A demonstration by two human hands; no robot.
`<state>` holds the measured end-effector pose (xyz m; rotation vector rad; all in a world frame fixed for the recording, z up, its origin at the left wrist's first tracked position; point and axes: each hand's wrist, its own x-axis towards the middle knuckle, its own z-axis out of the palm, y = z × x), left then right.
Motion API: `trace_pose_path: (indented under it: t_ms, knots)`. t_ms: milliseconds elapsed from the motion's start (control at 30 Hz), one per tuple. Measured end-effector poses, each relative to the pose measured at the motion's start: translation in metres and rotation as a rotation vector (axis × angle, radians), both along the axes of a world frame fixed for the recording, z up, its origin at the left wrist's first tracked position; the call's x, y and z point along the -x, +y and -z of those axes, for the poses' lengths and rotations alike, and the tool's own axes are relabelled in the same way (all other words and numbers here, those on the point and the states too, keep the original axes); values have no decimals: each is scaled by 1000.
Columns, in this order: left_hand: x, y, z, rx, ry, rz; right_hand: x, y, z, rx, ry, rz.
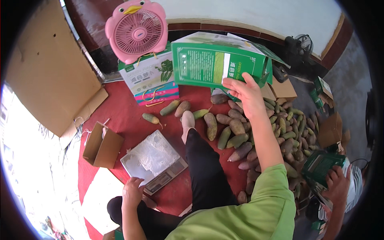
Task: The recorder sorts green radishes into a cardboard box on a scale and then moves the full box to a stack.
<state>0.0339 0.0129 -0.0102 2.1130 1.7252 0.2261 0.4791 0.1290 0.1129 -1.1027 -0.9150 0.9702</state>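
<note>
My right hand (249, 95) is at the lower right corner of a green and white printed carton (200, 66), fingers gripping its edge; part of the grip is hard to see. My left hand (133, 194) holds nothing. Its fingers are loosely bent and apart, by the near left edge of a flat silver weighing scale (154, 156). Long green and purplish radishes (236, 128) lie loose on the red floor covering, right of my outstretched leg, piled thicker farther right.
A pink bird-shaped fan (138, 34) stands on a printed gift box (146, 76). At the left are an open brown carton (105, 146) and a tall cardboard sheet (48, 68). At the right edge, another person's hand (338, 184) holds a dark green box (322, 166).
</note>
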Motion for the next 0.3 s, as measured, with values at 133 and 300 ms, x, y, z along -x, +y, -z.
trace_pose_path:
  t_ms: [133, 300]
  knots:
    - [8, -4, -6, -53, -58, -52, 36, -26, -24, 57, -66, -191]
    - [24, -12, -6, -211, -236, -180, 77, -12, 2, 209, -113, -471]
